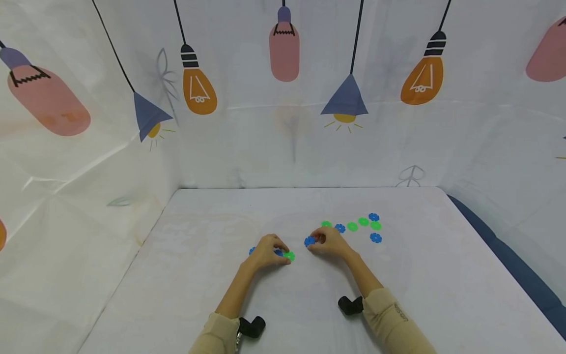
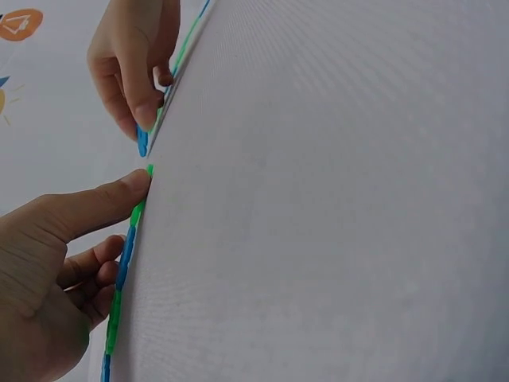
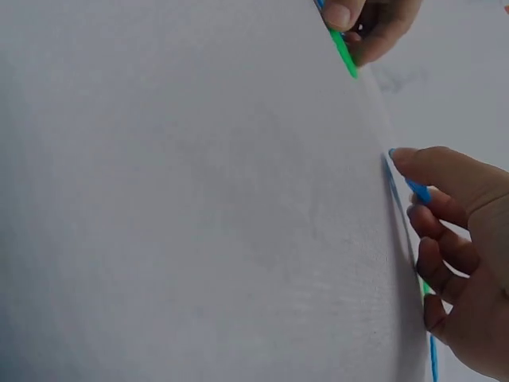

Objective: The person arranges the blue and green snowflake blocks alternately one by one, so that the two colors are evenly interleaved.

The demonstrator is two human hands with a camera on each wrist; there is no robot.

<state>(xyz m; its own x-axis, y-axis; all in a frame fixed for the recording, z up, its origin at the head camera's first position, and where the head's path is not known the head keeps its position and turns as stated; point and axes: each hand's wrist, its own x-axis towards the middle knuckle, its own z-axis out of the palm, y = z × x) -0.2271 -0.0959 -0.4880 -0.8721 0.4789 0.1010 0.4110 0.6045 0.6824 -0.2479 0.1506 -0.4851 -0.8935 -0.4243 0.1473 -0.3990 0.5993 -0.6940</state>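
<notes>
We are finding almost no lettering — only a small dark print running along the right sleeve (image 1: 400, 314), too blurred to read; the backdrop (image 1: 283, 137) is carrying pictures only.

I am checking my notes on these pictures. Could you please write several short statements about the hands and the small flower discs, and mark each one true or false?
1. The right hand pinches a blue flower disc. True.
2. The left hand rests flat and apart from every disc. False: its fingers curl on discs, with a green flower disc at its fingertips.
3. Loose discs lie beyond the right hand on the white table. True.
4. All discs are red. False: they are blue and green.
</notes>
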